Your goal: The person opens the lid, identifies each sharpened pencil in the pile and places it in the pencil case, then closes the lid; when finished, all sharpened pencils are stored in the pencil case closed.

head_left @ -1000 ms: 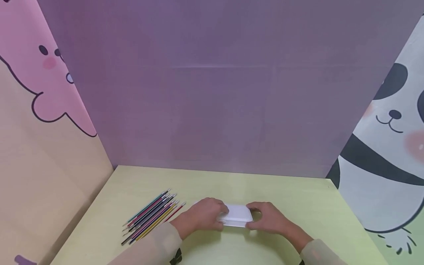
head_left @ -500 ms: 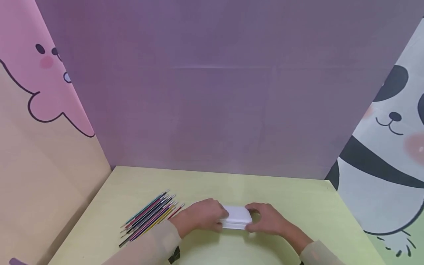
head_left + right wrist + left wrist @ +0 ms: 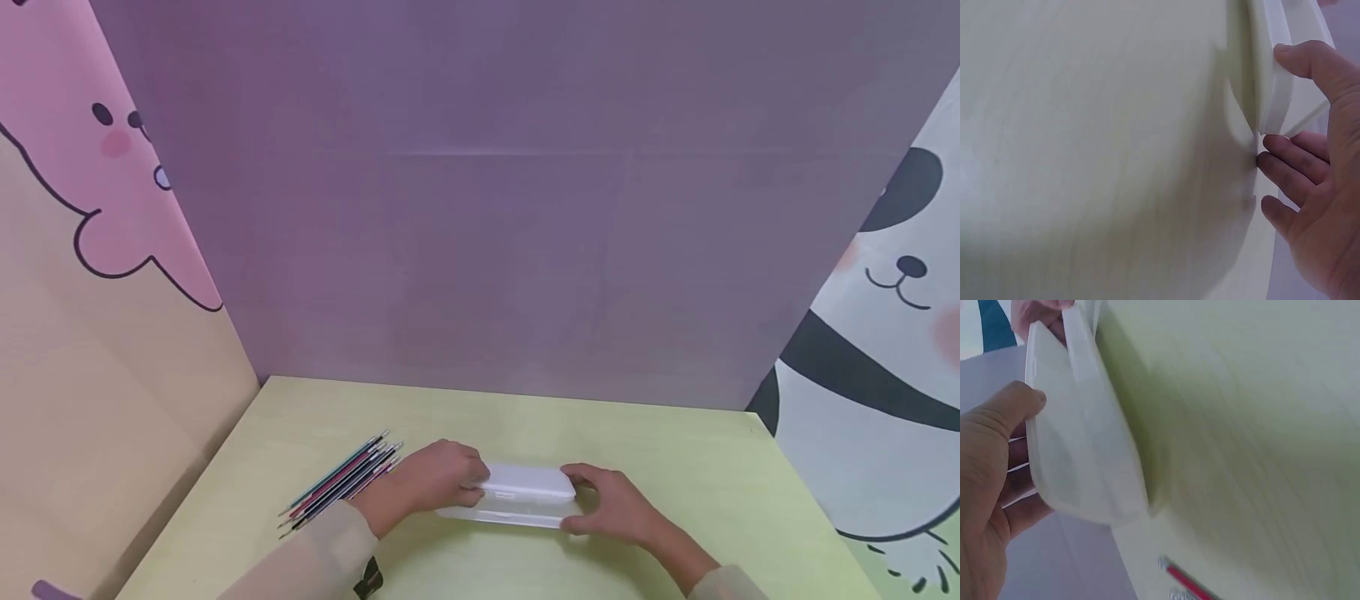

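Observation:
A white plastic pencil case (image 3: 525, 520) stands partly open over the table, its lid (image 3: 528, 482) tilted up from the base along the near side. My left hand (image 3: 435, 475) pinches the lid at its left part, thumb on the inner face and fingers behind, as the left wrist view shows. At the right end my right hand (image 3: 618, 507) holds the case, its thumb on the base's near edge and its fingers toward the far side. Several pencils (image 3: 345, 479) lie in a slanted bunch left of the case, partly hidden by my left forearm.
The pale yellow table (image 3: 660, 442) ends at a purple back panel (image 3: 495, 250). Side panels with a pink cartoon figure (image 3: 112, 192) and a panda (image 3: 885, 400) stand left and right.
The case was shut half a second ago; its lid has swung up, leaving a gap above the base. My left hand has moved left with it, while the right hand stays at the right end.

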{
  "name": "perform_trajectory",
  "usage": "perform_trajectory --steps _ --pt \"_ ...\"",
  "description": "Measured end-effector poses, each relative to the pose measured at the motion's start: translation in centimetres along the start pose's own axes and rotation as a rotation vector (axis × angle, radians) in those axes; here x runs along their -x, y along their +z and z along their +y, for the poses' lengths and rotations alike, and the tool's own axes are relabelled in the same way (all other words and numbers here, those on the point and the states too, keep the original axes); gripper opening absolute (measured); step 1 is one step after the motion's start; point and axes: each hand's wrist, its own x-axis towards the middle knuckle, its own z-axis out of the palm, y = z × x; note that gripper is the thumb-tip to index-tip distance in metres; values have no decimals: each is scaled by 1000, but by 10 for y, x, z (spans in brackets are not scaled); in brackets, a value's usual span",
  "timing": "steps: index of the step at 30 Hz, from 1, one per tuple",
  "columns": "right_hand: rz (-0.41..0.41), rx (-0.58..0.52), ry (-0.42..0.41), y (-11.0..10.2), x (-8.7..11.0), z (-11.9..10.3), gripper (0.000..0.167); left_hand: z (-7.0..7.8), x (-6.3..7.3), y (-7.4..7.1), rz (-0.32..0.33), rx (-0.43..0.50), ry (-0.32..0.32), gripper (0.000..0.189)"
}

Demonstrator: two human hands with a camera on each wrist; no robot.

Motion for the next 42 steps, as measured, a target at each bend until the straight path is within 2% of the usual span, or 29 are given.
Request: perform_trajectory --steps 5,9,14,17,21,28,34,42 --pt "39 -14 14 5 2 1 82 -14 15 -9 95 -7 -29 13" --pt "76 -14 38 10 3 2 87 -27 24 -7 149 36 -115 4" --pt "79 3 48 16 4 2 96 -35 28 2 246 89 -232 9" --pt "77 26 42 18 6 3 92 -36 27 3 286 193 -337 11" --pt "82 31 34 19 8 3 81 -39 23 2 294 367 -459 13" --pt "70 49 -13 12 8 1 77 -48 14 6 320 640 -609 11" --pt "68 50 -46 7 10 0 76 -56 5 13 383 819 -699 9" --pt "99 9 -5 9 13 5 68 -59 -3 17 402 904 -754 13"
